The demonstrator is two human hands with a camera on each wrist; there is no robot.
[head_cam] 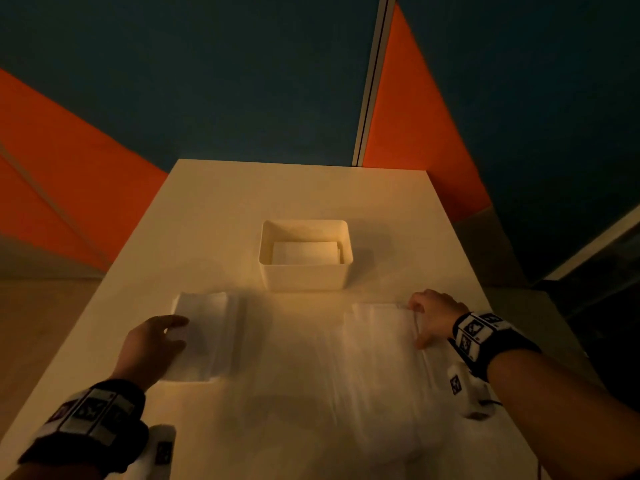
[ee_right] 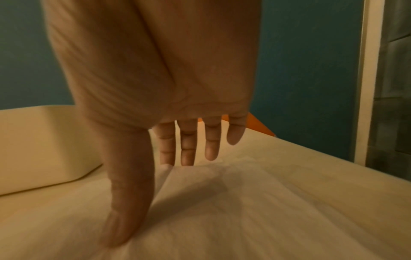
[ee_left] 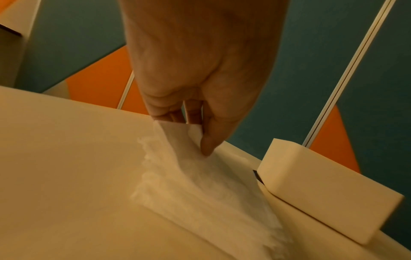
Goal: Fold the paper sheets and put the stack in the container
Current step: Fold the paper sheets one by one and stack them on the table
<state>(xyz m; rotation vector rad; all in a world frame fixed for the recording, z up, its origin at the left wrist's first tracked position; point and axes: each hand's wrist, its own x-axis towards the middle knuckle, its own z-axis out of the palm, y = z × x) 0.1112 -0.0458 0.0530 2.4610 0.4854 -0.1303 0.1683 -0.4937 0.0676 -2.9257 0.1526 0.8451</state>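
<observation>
On table (head_cam: 214, 209): thin white paper sheets (head_cam: 377, 341), rectangular container (head_cam: 304, 275).

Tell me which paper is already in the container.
The folded white stack inside the container. The other two papers lie on the table: one under the left hand, a larger sheet by the right hand.

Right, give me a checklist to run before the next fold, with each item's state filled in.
1. Left hand grips the corner of the left paper stack: ok, pinched in the left wrist view.
2. Right hand is on the right sheet: ok, fingers straight, touching its far right edge.
3. Sheet edges lined up: cannot tell, motion blur.
4. Container within reach, upright: ok, just beyond the sheets.
5. Room left in the container: ok, folded paper lies low inside.
6. Sheet lying flat on the table: cannot tell.
</observation>
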